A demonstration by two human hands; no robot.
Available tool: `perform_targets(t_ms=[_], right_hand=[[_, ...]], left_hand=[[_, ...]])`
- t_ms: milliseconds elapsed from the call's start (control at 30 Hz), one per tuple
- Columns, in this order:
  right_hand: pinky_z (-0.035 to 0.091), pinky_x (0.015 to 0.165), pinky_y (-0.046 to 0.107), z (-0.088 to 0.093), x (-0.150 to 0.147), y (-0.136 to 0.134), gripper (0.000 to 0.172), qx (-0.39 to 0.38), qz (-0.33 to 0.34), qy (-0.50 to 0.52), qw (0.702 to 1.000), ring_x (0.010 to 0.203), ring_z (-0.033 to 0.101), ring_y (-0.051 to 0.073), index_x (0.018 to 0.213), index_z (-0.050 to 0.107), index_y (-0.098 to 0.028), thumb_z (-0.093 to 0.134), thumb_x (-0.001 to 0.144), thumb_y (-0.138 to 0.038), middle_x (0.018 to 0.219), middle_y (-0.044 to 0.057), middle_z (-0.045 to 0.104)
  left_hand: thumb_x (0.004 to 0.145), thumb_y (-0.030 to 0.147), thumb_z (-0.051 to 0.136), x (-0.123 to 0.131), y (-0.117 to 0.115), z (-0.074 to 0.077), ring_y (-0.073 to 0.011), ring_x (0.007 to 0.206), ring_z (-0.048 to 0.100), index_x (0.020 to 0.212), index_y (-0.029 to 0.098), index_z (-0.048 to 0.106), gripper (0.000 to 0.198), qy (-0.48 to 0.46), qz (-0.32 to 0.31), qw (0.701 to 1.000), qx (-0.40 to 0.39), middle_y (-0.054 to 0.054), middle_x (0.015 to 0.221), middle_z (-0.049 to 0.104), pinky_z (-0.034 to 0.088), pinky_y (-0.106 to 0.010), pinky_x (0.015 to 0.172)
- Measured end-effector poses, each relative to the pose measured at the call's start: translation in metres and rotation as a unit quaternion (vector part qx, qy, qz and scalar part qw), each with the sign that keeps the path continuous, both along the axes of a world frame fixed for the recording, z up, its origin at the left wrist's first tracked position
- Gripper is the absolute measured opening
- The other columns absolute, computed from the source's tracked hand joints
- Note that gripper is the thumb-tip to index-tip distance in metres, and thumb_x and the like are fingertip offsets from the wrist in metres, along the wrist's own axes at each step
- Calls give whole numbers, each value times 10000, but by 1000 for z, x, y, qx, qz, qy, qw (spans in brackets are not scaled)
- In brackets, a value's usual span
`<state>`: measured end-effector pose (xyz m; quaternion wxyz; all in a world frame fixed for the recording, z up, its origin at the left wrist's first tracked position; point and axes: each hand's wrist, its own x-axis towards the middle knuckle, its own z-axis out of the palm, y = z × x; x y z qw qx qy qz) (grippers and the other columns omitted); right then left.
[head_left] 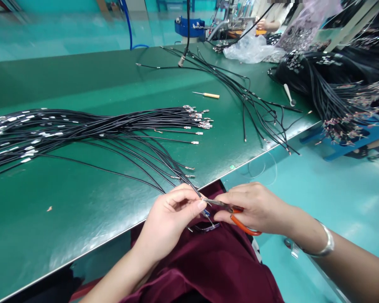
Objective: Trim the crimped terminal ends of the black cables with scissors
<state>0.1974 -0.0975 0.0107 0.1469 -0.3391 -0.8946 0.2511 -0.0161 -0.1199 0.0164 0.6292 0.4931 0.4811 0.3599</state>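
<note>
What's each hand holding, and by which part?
Left hand: at least one black cable, pinched near its end. Right hand: orange-handled tool, by its handles.

the green tabletop (91,86) looks smooth and glossy; the black cables (120,122) have satiny, plastic-looking sheaths and shiny metal terminals (207,126); the pliers-like tool (219,203) has grey metal blades and orange plastic grips (244,227); the bracelet (329,242) is polished metal, the maroon garment (227,256) matt cloth, the bag (252,48) thin crinkled plastic
</note>
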Motion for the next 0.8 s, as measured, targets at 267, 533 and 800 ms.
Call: perform_targets(t_ms=[267,533,800], right_hand=[[381,557,227,-1,-3,0,313,-1,6,5,1000,555,522,102,841,675,-178,494,930,-417,646,2,640],[375,547,236,-4,-2,-2,333,-1,4,2,1000,538,510,103,799,662,-186,454,947,-399,633,4,627],[368,492,198,1,-6,0,179,-135,-118,98,979,511,490,79,772,647,-187,593,855,-336,593,-28,593]], left_hand=[[808,252,648,-1,0,1,-106,636,509,658,175,645,169,1,1,1000,4,20,723,514,406,-240,603],[804,236,650,0,0,2,-112,656,511,658,178,657,158,-3,-1,1000,10,15,720,536,408,-240,633],[794,236,668,2,3,4,-96,638,517,656,166,636,158,-17,32,999,-1,21,689,560,406,-217,630]])
